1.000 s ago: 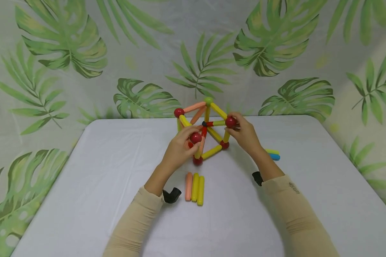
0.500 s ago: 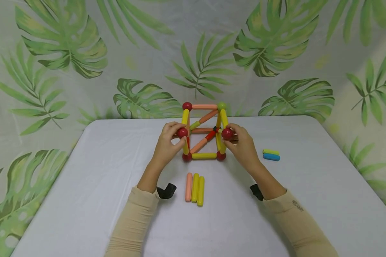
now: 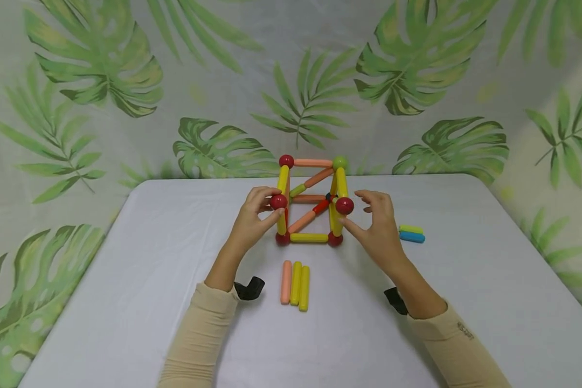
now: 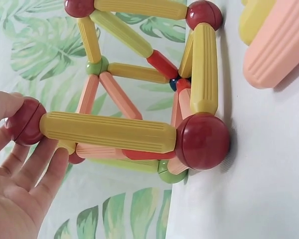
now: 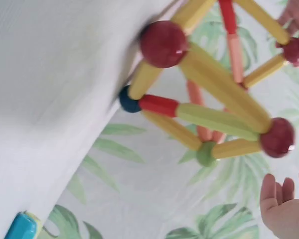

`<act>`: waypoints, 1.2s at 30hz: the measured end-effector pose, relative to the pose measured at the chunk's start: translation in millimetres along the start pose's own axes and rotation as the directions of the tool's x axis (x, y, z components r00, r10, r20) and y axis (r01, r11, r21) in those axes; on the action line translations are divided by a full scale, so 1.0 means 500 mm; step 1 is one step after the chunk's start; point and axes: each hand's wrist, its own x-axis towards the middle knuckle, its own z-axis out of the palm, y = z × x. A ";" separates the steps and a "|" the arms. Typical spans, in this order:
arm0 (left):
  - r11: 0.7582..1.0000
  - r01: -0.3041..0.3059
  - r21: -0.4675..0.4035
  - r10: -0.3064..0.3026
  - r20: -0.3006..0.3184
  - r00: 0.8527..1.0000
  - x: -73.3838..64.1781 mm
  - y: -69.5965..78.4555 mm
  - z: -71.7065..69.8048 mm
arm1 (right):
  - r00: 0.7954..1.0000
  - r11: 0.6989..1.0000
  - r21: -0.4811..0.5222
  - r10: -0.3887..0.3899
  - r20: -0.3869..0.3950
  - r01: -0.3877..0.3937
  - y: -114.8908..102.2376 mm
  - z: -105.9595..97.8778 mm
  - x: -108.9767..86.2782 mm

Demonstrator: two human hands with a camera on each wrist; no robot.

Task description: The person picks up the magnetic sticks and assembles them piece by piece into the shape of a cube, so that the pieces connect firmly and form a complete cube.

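Note:
A cube-like frame of magnetic sticks and balls stands on the table, with a yellow stick (image 3: 309, 237) along its front bottom edge. My left hand (image 3: 252, 218) holds the red ball (image 3: 278, 202) at the front upper left corner; the left wrist view shows thumb and fingers around that ball (image 4: 29, 124). Beside the front upper right red ball (image 3: 345, 205) is my right hand (image 3: 380, 234), thumb and fingers spread. In the right wrist view a gap separates this hand (image 5: 289, 214) from the ball (image 5: 277, 138). Diagonals of joined short sticks cross the frame's sides.
In front of the frame lie a pink stick (image 3: 285, 282) and two yellow sticks (image 3: 300, 285), side by side. To the right are a short lime stick (image 3: 410, 229) and a short blue stick (image 3: 412, 237). A leaf-patterned cloth (image 3: 223, 81) hangs behind the table.
The frame has turned from a slanted stance to face front and stands on the table. My right hand has let go of its red ball and moved slightly right. The left hand keeps its hold.

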 end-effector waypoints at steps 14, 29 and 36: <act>1.000 -0.012 -0.020 0.012 -0.019 1.000 -0.005 -0.006 0.008 | 0.553 0.982 0.130 -0.183 0.813 0.133 -0.036 0.063 -0.075; 0.999 -0.011 -0.041 0.009 -0.031 0.999 -0.006 -0.004 0.008 | 0.539 0.869 -0.122 -0.181 0.823 0.479 -0.037 0.086 -0.090; 0.999 -0.008 -0.031 0.008 -0.019 1.000 -0.005 -0.003 0.011 | 0.649 0.891 0.008 -0.337 0.682 0.455 -0.047 0.053 -0.027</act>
